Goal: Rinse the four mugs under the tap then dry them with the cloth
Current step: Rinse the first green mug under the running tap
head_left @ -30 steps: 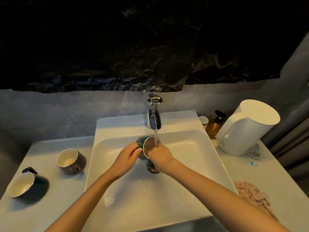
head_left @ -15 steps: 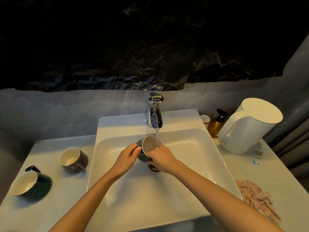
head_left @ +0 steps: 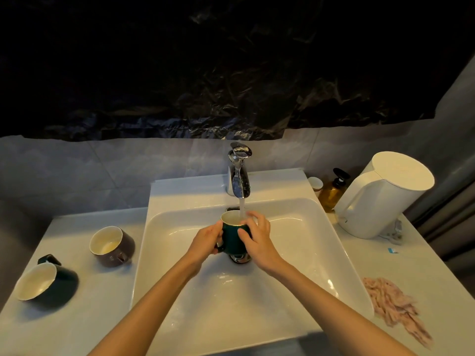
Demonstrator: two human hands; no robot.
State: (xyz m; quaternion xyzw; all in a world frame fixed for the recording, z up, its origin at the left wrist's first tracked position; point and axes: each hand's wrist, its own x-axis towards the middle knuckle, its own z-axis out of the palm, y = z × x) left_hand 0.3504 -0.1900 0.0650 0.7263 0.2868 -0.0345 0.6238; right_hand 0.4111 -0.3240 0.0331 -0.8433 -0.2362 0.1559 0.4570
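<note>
The green mug [head_left: 232, 240] stands upright in the middle of the white sink [head_left: 308, 240], held just above the drain [head_left: 240, 258], its open mouth under the tap [head_left: 240, 176] so that the stream of water [head_left: 242, 208] falls straight into it. Round the sink runs the pale counter [head_left: 77, 317]. On its right side, at the back, stands a white kettle [head_left: 380, 196], and nearer the front edge lies a crumpled pink cloth [head_left: 393, 307]. On the left side, well apart from the basin, lies a dark mug [head_left: 46, 281], and a brown mug [head_left: 113, 246] sits just beside the sink's rim; both show pale insides. The left hand [head_left: 205, 240] grips the green mug at its handle side, fingers curled. The right hand [head_left: 258, 238] clasps the opposite side, thumb on the near wall and fingers reaching round by the rim. An amber pump bottle [head_left: 332, 191] stands between kettle and tap.
</note>
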